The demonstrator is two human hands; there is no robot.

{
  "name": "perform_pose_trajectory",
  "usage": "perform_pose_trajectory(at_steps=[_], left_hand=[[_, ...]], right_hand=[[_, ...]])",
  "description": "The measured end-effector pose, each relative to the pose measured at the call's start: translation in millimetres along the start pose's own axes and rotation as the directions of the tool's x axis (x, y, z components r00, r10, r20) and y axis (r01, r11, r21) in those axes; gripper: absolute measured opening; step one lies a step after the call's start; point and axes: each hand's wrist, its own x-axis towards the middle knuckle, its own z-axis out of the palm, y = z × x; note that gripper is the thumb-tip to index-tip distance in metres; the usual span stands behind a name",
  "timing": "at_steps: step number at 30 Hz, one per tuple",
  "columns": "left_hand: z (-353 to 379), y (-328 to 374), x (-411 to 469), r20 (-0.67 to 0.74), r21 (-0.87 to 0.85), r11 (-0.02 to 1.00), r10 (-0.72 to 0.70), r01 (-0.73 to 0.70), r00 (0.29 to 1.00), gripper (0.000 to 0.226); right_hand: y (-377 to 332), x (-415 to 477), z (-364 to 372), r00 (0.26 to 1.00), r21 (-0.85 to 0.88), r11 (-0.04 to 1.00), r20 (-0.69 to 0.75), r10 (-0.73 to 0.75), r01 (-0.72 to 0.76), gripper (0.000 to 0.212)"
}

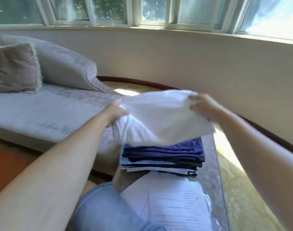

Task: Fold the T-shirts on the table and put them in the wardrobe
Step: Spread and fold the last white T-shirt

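Left grip (116, 112) and right grip (203, 105) hold the white T-shirt (160, 117) mid-frame above the pile (164, 157); seemingly stacking, next lower it squarely.

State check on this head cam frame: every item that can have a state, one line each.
white T-shirt: partly folded, held up over the stack; contact with it unclear.
left hand: grips the shirt's left edge.
right hand: grips the shirt's right edge.
stack of shirts: folded, piled, navy one on top, edges uneven.
cushion: propped upright on the sofa.
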Motion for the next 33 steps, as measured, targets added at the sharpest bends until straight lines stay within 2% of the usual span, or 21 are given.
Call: perform_pose_trajectory(at_steps=[3,5,8,11,14,17,18,22,25,27,33], left_hand=[[63,-62,12,0.088,0.389,0.908,-0.202,0.153,0.975,0.060],[90,-87,9,0.103,0.478,0.859,-0.261,0.183,0.960,0.068],[101,-100,10,0.029,0.526,0.828,-0.244,0.193,0.969,0.057],[101,-113,11,0.026,0.484,0.838,-0.300,0.251,0.953,0.061],[102,-131,11,0.106,0.386,0.875,-0.355,0.291,0.929,0.072],[104,-141,17,0.145,0.380,0.874,-0.378,0.302,0.914,0.079],[105,-142,18,0.155,0.388,0.873,-0.378,0.295,0.913,0.080],[107,-146,22,0.170,0.366,0.882,-0.375,0.295,0.911,0.084],[106,-153,27,0.197,0.338,0.897,-0.362,0.284,0.911,0.101],[103,-158,33,0.227,0.312,0.907,-0.359,0.281,0.905,0.112],[101,-165,44,0.313,0.303,0.901,-0.402,0.310,0.861,0.112]], right_hand=[[74,-12,48,0.978,-0.227,0.965,0.127,0.167,-0.135,0.043],[99,-19,68,0.972,-0.280,0.945,0.110,0.206,-0.169,0.042],[109,-22,85,0.994,-0.223,0.970,0.017,0.107,-0.101,0.035],[121,-25,98,0.996,-0.149,0.987,-0.064,0.058,-0.067,0.030],[139,-28,107,0.995,-0.132,0.987,-0.052,0.087,-0.093,0.037],[158,-29,115,0.994,-0.265,0.959,0.017,0.106,-0.098,0.045],[164,-27,118,0.991,-0.259,0.960,0.051,0.124,-0.107,0.048],[179,-19,126,0.960,-0.049,0.976,0.178,0.216,-0.211,0.051],[187,-14,127,0.946,0.057,0.970,0.242,0.215,-0.235,0.052],[192,-8,131,0.941,0.075,0.972,0.276,0.193,-0.221,0.053],[204,2,138,0.936,0.073,0.975,0.305,0.177,-0.209,0.054]])
